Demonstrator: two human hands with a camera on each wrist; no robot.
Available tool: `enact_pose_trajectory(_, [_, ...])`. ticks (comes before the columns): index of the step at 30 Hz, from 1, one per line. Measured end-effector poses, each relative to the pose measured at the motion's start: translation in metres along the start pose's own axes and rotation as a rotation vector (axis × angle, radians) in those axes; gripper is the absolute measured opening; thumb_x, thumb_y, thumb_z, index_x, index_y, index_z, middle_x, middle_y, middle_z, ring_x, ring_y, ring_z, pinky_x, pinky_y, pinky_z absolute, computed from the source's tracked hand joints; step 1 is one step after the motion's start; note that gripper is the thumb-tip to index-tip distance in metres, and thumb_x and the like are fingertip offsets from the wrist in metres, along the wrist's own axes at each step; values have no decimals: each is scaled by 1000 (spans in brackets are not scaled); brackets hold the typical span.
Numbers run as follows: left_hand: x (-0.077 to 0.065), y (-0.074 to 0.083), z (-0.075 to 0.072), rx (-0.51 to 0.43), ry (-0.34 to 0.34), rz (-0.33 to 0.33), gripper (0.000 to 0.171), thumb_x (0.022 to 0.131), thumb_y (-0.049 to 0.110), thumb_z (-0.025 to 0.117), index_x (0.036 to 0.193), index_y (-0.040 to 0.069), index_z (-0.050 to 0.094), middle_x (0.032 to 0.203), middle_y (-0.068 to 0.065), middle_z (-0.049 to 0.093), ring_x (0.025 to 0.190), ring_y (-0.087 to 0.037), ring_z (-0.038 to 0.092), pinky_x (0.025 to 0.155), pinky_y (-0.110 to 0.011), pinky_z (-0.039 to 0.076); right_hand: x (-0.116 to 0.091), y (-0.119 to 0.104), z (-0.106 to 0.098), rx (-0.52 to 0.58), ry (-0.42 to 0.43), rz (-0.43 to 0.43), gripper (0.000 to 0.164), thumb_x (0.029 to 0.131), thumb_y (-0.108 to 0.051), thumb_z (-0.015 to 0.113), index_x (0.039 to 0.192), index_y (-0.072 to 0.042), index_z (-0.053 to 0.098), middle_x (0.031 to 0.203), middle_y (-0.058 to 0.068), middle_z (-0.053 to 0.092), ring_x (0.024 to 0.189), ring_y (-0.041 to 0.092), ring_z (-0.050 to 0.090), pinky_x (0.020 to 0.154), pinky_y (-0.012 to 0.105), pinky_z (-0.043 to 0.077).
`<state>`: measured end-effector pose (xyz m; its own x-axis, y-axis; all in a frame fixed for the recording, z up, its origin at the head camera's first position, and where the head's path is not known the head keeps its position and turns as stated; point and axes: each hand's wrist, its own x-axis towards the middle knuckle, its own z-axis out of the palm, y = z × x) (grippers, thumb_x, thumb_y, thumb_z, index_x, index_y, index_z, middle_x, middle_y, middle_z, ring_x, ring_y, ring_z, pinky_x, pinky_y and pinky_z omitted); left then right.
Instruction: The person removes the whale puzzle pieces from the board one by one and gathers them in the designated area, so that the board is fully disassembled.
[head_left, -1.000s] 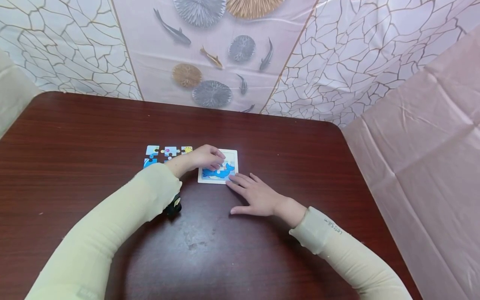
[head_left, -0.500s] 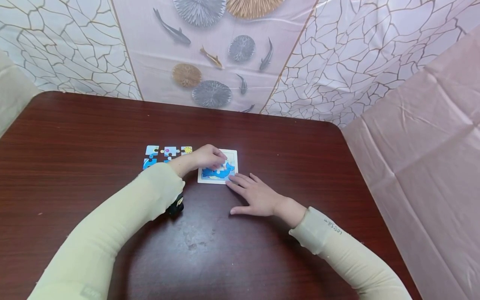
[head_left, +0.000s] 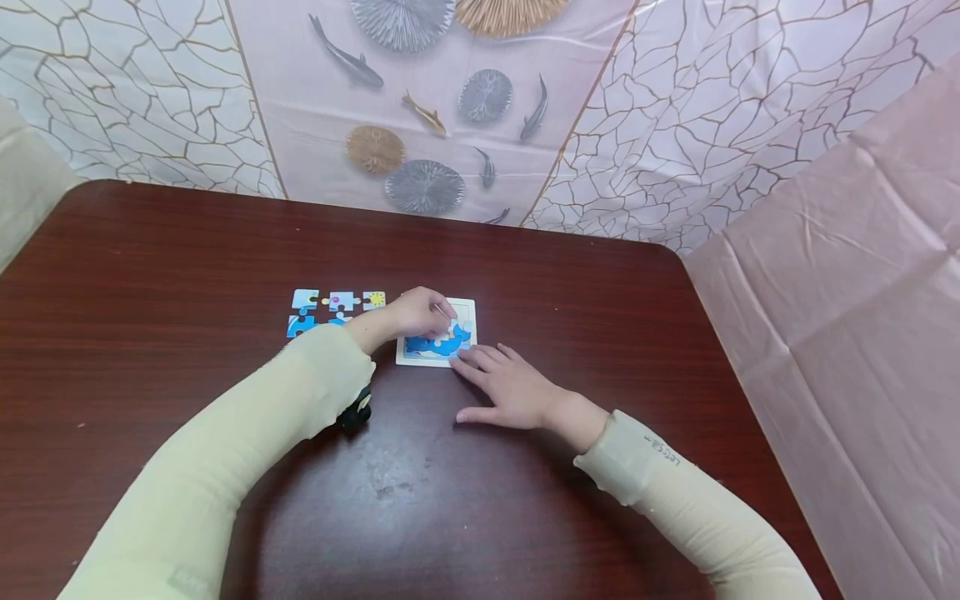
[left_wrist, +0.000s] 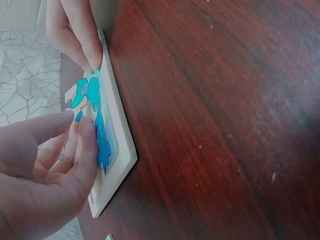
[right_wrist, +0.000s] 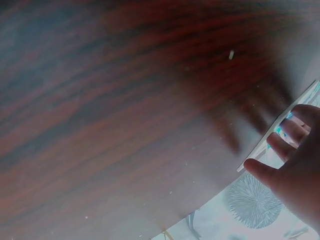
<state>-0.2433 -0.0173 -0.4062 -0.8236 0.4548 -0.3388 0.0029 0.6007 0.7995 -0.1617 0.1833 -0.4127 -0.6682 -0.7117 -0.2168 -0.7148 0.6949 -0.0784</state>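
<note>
A white-bordered puzzle tray (head_left: pixel 431 363) with a blue whale-like picture lies flat on the table. Over its upper left part is my left hand (head_left: pixel 417 312), reaching in from the left. In the left wrist view, that hand's thumb and fingers pinch a puzzle piece (left_wrist: pixel 78 96) with blue on it, tilted up over the picture. My right hand (head_left: pixel 517 392) lies palm down at the tray's lower right corner, fingers extended, fingertips on the border and picture edge. The left hand hides part of the picture in the head view.
Several loose puzzle pieces (head_left: pixel 302 323), some blue, one with a yellow sun, lie left of the tray, partly behind the left forearm. A black device (head_left: pixel 356 412) sits under the left wrist. The dark wooden table (head_left: pixel 585 292) meets patterned cloth at the back.
My left hand has shifted slightly right over the tray and turned a little, so the pinched piece now shows edge-on. The right hand stays almost where it was.
</note>
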Motion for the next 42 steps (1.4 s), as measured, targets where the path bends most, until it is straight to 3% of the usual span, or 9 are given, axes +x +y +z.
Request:
enact_pose_trajectory(7, [1,2,1,10,20,-4,26,86,11,57,110,4,64,68,-2,55,65,-15,52,60,-20,45,3,0,-1,-20,32,-17,77,85,-64,48,144,-16,36,143,5,41,132,23,36,110,48,31])
enact_pose_trajectory(17, [0,0,0,-57,68,-48,23,86,14,61,106,3,66,96,-12,66,77,-18,58,67,-22,50,3,-1,-2,-14,33,-16,76,85,-63,49,144,-16,37,142,5,42,133,24,36,110,48,31])
enact_pose_trajectory(26, [2,-6,-9,-185,102,-40,25,86,12,62,107,-2,65,85,-11,67,66,-10,61,67,-20,55,3,-1,-1,-3,14,-2,76,86,-64,48,145,-16,36,144,6,40,134,25,34,110,48,30])
enact_pose_trajectory(34, [-7,-10,-23,-223,80,-69,30,88,11,59,115,-3,60,104,-16,63,75,-10,62,82,-27,56,2,-2,-2,-5,18,-5,77,85,-64,49,144,-16,36,143,6,40,135,26,34,110,48,30])
enact_pose_trajectory(42, [-15,-16,-35,-269,80,-94,33,90,11,59,119,-5,56,108,-18,60,80,-14,63,87,-31,54,3,-2,-1,-4,12,2,77,86,-64,48,145,-16,36,145,7,39,136,26,33,111,48,29])
